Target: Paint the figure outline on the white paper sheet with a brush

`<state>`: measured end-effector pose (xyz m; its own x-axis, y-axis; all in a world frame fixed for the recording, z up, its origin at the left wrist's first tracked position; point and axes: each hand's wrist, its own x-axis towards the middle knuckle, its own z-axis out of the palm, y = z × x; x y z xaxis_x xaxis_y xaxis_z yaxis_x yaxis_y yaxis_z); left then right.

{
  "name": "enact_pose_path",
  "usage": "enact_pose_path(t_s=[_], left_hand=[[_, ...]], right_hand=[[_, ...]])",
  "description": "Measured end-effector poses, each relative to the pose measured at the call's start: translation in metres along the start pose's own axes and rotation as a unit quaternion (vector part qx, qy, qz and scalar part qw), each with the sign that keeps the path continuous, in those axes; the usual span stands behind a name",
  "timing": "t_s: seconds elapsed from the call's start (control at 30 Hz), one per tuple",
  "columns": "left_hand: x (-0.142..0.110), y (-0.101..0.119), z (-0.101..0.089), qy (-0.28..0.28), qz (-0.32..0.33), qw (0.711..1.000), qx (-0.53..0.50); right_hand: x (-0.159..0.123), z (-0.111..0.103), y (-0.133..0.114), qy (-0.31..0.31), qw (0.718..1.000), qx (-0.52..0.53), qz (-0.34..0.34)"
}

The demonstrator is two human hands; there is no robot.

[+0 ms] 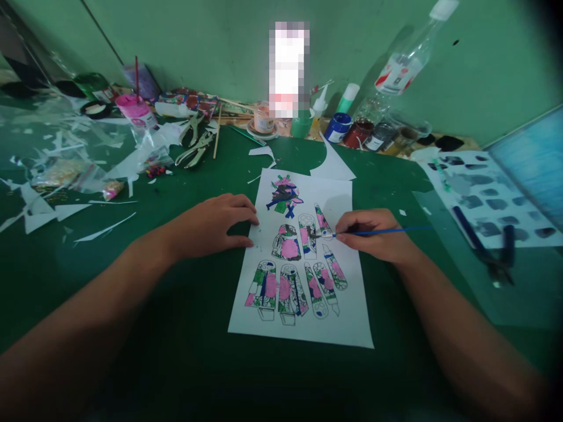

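A white sheet of paper (352,305) with printed figure parts coloured pink, green and blue lies on the green table (185,351). My left hand (211,225) rests at the sheet's left edge, its fingers together and laid flat, pressing the paper down. My right hand (373,234) is closed on a thin blue paintbrush (387,232), whose tip touches one of the narrow painted shapes near the sheet's upper middle.
Small paint jars (338,127) stand in a row along the back wall, next to a pink cup (134,108). Metal pliers (196,149) and paper scraps (65,205) litter the left side. A printed sheet (488,196) and dark pliers (497,258) lie at the right.
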<state>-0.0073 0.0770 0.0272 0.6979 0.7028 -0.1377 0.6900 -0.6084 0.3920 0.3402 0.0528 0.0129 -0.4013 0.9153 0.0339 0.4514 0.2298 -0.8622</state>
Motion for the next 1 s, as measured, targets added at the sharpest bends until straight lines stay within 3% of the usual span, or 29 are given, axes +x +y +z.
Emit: enact_pose_path(t_s=[0.73,0.87,1.0], left_hand=[[-0.0003,0.0021,-0.0005,0.002,0.000,1.000,0.000],[-0.0003,0.0024,-0.0012,-0.003,-0.003,1.000,0.004],[-0.0003,0.0019,-0.0012,-0.002,0.000,1.000,0.003]], right_hand=[[-0.0003,0.0001,-0.0026,0.005,1.000,-0.008,-0.005],[-0.0003,0.0005,-0.0030,-0.022,1.000,-0.010,-0.010],[-0.0002,0.0015,-0.0023,0.012,1.000,-0.009,0.000]])
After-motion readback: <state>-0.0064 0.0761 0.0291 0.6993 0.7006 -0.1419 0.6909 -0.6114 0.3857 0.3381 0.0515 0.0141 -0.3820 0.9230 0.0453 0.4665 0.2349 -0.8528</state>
